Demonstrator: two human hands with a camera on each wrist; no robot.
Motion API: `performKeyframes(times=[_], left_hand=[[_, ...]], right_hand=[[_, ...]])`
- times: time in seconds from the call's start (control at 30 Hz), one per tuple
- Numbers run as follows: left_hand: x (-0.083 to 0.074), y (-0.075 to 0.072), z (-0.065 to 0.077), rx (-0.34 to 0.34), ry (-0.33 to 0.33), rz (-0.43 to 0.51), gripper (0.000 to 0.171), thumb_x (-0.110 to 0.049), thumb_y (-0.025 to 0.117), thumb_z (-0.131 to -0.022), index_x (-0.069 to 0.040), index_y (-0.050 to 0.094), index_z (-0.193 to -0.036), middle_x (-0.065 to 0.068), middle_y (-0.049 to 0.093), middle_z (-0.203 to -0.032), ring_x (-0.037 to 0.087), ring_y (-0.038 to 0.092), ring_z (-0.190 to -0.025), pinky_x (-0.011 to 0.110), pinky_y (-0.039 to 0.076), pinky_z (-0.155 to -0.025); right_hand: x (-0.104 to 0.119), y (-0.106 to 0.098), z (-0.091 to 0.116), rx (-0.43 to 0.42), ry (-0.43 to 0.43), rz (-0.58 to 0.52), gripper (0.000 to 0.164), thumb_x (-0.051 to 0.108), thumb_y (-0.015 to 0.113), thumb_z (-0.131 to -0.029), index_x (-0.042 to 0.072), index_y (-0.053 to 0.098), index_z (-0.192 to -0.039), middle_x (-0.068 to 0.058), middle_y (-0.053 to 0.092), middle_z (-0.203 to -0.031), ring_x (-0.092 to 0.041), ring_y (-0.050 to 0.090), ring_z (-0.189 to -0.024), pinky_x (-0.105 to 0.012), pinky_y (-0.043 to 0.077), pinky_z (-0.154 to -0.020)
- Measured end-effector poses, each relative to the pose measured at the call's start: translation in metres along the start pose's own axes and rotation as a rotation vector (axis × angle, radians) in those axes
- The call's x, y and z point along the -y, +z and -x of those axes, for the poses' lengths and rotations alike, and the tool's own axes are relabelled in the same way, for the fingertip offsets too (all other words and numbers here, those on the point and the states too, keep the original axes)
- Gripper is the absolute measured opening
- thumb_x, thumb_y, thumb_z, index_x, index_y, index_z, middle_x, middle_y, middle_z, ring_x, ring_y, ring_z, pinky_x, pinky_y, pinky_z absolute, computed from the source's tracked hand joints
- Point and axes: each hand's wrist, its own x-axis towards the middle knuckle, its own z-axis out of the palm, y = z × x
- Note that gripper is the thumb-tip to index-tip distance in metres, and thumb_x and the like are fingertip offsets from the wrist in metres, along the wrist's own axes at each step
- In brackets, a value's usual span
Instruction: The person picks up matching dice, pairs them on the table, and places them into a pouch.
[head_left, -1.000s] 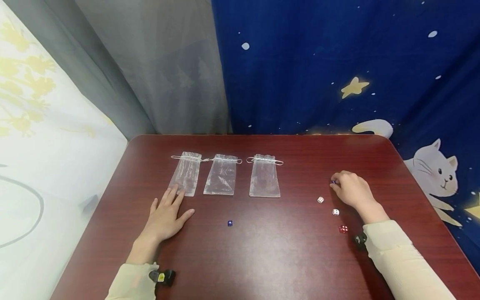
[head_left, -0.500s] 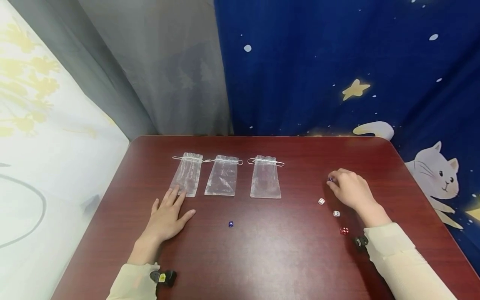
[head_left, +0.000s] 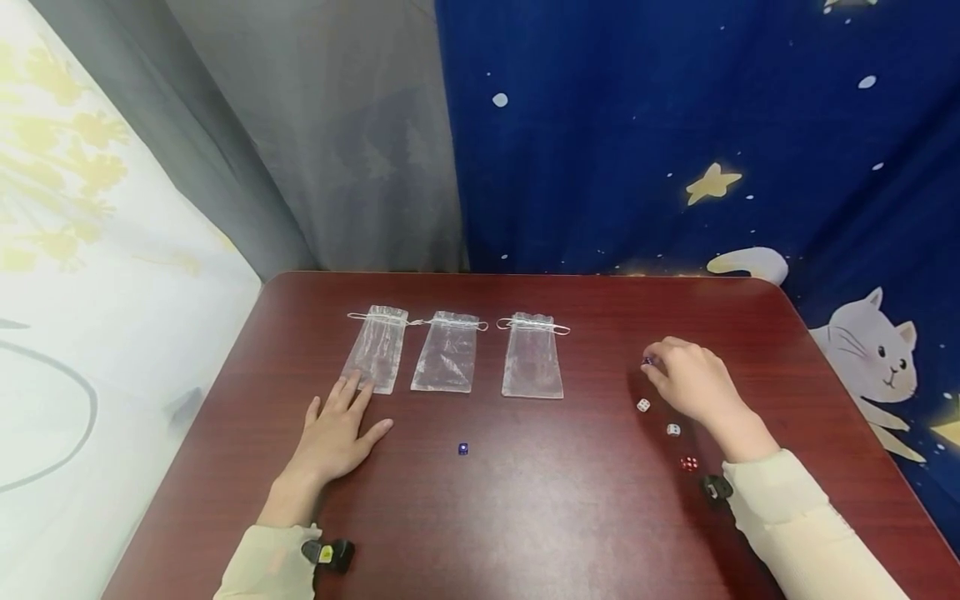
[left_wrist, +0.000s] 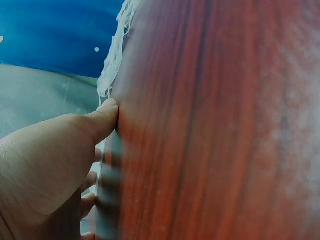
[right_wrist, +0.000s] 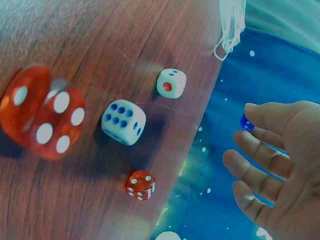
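A blue die (right_wrist: 247, 123) is pinched between the thumb and index finger of my right hand (head_left: 693, 379), raised over the right part of the table. Close to this hand lie a white die (head_left: 643, 405), a second white die (head_left: 673, 430) and a red die (head_left: 689, 463). The right wrist view also shows a smaller-looking red die (right_wrist: 140, 185), hidden behind the hand in the head view. My left hand (head_left: 333, 433) lies with fingers spread, its fingertips on the lower edge of the leftmost sheer drawstring bag (head_left: 381, 350).
Two more sheer bags lie flat in the row, the middle bag (head_left: 446, 354) and the right bag (head_left: 532, 358). Another blue die (head_left: 462, 448) sits on the dark red table (head_left: 570, 517) between the hands. Behind the table's far edge hangs a blue curtain (head_left: 585, 167).
My right hand has moved to the left with the blue die between its fingertips. The left hand has stayed in place on the bag's edge.
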Motion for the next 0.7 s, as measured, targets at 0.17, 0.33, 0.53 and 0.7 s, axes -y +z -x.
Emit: performKeyframes(times=[0.17, 0.33, 0.53, 0.7], left_hand=[[0.0, -0.001, -0.001, 0.001, 0.001, -0.009, 0.076, -0.048, 0.057, -0.1, -0.003, 0.034, -0.157, 0.022, 0.02, -0.165, 0.043, 0.015, -0.152, 0.071, 0.008, -0.114], [0.0, -0.001, -0.002, 0.006, 0.001, -0.009, 0.077, -0.049, 0.057, -0.1, -0.003, 0.033, -0.157, 0.022, 0.02, -0.165, 0.043, 0.015, -0.152, 0.071, 0.008, -0.115], [0.0, 0.0, -0.002, 0.004, 0.001, -0.009, 0.077, -0.049, 0.057, -0.1, -0.003, 0.033, -0.157, 0.021, 0.02, -0.165, 0.042, 0.015, -0.152, 0.071, 0.008, -0.115], [0.0, -0.001, -0.001, 0.003, 0.002, -0.006, 0.077, -0.048, 0.057, -0.1, -0.004, 0.033, -0.157, 0.022, 0.02, -0.165, 0.042, 0.015, -0.152, 0.071, 0.008, -0.115]], right_hand=[[0.007, 0.001, 0.0, -0.003, -0.012, 0.0, 0.016, 0.011, 0.077, -0.087, 0.003, 0.075, -0.101, -0.008, 0.07, -0.089, -0.024, 0.065, -0.072, -0.049, 0.054, -0.064], [0.014, 0.003, -0.001, -0.006, -0.038, 0.006, 0.015, 0.012, 0.077, -0.087, 0.005, 0.075, -0.1, -0.006, 0.07, -0.089, -0.024, 0.066, -0.072, -0.049, 0.053, -0.065], [0.024, 0.006, -0.001, -0.009, -0.066, 0.007, 0.015, 0.013, 0.078, -0.087, 0.005, 0.075, -0.099, -0.005, 0.07, -0.088, -0.024, 0.067, -0.073, -0.048, 0.051, -0.067], [0.032, 0.009, -0.001, -0.018, -0.083, 0.009, 0.014, 0.013, 0.078, -0.087, 0.007, 0.075, -0.099, -0.004, 0.07, -0.089, -0.025, 0.069, -0.077, -0.049, 0.046, -0.071]])
